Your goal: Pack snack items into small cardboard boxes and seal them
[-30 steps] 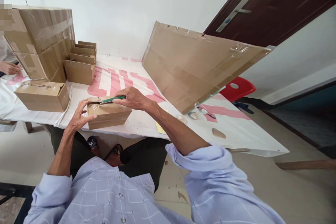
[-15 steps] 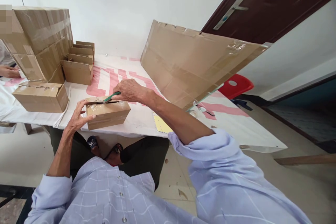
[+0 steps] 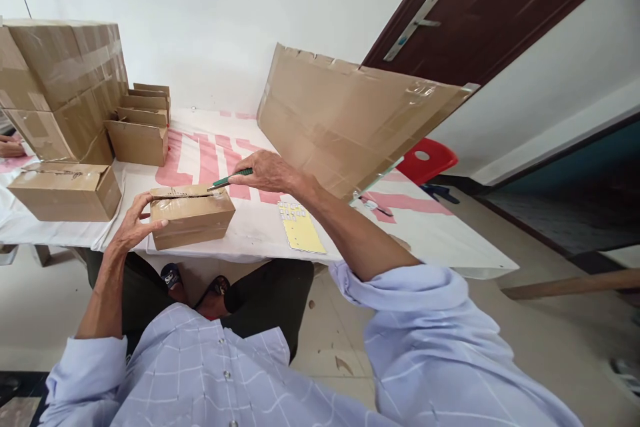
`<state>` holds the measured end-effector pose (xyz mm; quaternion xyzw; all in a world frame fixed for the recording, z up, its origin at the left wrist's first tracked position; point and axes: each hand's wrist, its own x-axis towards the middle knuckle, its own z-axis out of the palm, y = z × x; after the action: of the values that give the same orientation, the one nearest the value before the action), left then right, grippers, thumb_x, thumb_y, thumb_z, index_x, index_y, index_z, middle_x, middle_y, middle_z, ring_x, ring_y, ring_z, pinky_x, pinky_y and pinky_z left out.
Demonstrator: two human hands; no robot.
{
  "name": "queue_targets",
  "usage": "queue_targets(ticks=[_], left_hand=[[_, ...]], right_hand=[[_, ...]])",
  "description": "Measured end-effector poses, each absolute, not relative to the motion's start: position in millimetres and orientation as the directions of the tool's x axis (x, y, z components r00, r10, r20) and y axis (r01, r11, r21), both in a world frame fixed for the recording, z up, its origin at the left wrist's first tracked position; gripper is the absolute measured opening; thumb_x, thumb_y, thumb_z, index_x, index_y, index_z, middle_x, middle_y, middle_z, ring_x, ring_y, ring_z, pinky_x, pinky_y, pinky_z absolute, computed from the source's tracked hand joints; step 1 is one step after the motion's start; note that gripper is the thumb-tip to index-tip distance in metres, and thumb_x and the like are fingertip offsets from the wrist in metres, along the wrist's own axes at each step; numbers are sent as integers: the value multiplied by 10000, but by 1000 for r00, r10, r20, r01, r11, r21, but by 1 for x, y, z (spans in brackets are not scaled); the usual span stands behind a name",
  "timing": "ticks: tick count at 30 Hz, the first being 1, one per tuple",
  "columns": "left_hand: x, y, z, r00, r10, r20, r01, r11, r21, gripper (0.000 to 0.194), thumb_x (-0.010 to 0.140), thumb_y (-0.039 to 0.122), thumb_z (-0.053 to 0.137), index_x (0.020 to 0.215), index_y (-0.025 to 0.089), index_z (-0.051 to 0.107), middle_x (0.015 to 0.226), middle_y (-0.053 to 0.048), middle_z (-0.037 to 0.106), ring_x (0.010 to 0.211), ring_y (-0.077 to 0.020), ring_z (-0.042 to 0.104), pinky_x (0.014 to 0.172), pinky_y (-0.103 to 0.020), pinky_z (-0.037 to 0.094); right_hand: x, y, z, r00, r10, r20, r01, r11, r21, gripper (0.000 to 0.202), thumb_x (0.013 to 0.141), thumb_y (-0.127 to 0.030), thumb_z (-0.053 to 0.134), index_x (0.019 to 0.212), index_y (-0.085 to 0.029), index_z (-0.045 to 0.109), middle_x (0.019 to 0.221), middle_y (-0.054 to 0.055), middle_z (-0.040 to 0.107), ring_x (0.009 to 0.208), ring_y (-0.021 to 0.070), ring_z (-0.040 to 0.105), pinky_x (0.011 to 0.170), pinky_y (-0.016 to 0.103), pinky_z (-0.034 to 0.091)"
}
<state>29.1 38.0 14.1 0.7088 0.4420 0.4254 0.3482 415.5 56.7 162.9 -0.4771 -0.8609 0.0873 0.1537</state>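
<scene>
A small cardboard box sits near the table's front edge, its top seam marked by a dark slit and some clear tape. My left hand grips the box's left end, with the thumb on the front face and the fingers behind. Held in my right hand is a green utility knife. The knife points left and down, and its tip is at the right end of the top seam.
Another cardboard box stands to the left, before stacked large cartons. Open small boxes line up behind. A yellow sticker sheet lies on the right of the cloth-covered table. A large cardboard sheet leans behind. A co-worker's hand shows far left.
My right hand has drawn the knife rightward along the box's seam to its right end. My left hand keeps its hold on the box. The view has shifted slightly.
</scene>
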Motion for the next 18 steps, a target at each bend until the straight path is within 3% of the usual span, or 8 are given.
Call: queue_targets(ticks=[5, 18], left_hand=[[29, 39, 13, 230, 930, 288, 307, -350, 885, 801, 745, 698, 927, 1417, 318, 711, 1653, -137, 571, 1534, -430, 576, 1167, -567, 603], [27, 42, 14, 232, 931, 283, 344, -351, 871, 792, 774, 702, 901, 1439, 319, 705, 1659, -132, 582, 1554, -439, 557, 1156, -564, 610]], right_hand=[[407, 69, 157, -515, 833, 203, 801, 552, -231, 571, 1012, -765, 674, 834, -261, 873, 795, 47, 765, 740, 196, 564, 692, 363, 316], [408, 85, 157, -531, 840, 116, 827, 543, -149, 514, 967, -758, 747, 844, -279, 885, 791, 53, 760, 833, 249, 638, 723, 382, 321]])
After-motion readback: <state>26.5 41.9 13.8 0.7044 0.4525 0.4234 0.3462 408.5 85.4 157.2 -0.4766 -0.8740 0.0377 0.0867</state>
